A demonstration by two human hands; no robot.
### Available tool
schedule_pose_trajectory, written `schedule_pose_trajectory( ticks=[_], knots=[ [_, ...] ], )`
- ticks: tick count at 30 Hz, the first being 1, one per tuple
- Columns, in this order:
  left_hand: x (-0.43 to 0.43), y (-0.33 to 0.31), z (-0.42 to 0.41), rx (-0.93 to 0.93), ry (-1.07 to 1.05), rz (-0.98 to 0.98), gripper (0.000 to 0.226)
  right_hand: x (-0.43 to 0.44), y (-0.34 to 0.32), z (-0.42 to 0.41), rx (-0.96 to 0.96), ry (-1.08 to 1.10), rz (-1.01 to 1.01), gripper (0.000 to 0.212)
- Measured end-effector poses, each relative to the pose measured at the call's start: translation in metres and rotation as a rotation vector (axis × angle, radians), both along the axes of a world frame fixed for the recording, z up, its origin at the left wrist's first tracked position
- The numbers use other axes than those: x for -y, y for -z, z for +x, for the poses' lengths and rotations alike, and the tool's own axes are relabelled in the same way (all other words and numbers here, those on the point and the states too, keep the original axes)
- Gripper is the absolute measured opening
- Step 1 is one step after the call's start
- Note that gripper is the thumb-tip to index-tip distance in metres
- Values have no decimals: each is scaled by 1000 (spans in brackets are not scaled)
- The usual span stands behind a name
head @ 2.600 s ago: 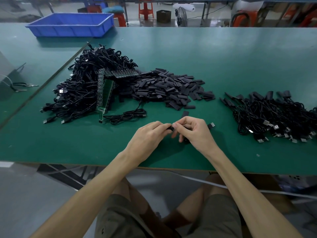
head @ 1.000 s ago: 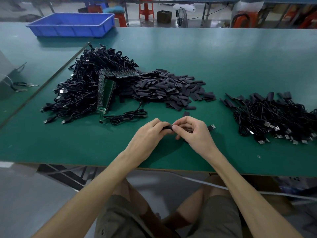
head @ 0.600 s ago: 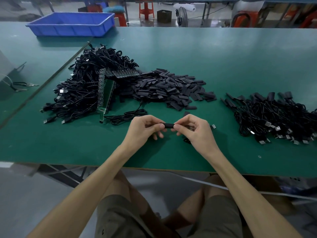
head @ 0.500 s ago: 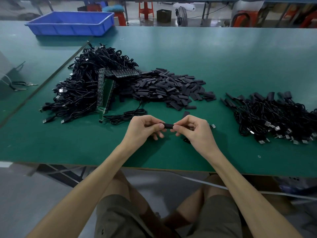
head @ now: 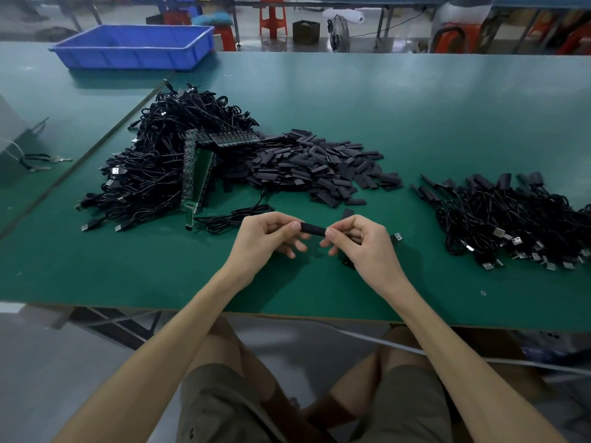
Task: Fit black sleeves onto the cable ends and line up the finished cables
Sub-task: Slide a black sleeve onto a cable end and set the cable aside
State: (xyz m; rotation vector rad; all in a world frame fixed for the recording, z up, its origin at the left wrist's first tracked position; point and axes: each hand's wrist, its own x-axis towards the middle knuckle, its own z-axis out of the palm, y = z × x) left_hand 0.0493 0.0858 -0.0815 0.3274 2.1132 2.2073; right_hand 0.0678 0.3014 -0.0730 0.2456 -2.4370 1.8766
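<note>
Near the front edge of the green table [head: 415, 123], both hands are raised off the mat and meet in the middle. The left hand [head: 265, 238] pinches one end of a single black sleeve [head: 312, 230] between thumb and forefinger, and the right hand [head: 364, 244] pinches the other end, fingers curled. That sleeve sits roughly level between the two thumbs, clear of the table. Just right of the right hand, one silver USB plug [head: 397, 237] pokes out on the mat. Its cable runs under the hand, and I cannot tell whether that hand grips it too.

Now the surroundings: three black heaps. At far left is a big tangle of cables [head: 153, 177], too many to count, with green circuit-board strips [head: 200, 174] propped against it. In the centre, touching that tangle, is a mound of loose sleeves [head: 319, 167], again beyond counting. On the right, well apart, is a spread of sleeved cables [head: 511, 215], plugs pointing near. One coiled cable [head: 236, 217] lies alone just left of the left hand, in the path to the tangle. One stray sleeve [head: 347, 213] lies just beyond the right hand. One blue bin [head: 134, 47] stands at far left.
</note>
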Motion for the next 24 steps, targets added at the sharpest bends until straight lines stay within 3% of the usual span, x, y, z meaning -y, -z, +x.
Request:
schedule_pose_trajectory(
  ticks=[14,19,24],
  knots=[
    [-3,-1,2,-65,5,-31,16,0,-1,1,1,5,29,13],
    [-11,1,7,-341,-29,-459,25,1,0,0,11,-16,46,13],
    [-10,1,11,-500,-91,-638,23,1,2,-1,15,-40,69,12]
  ],
)
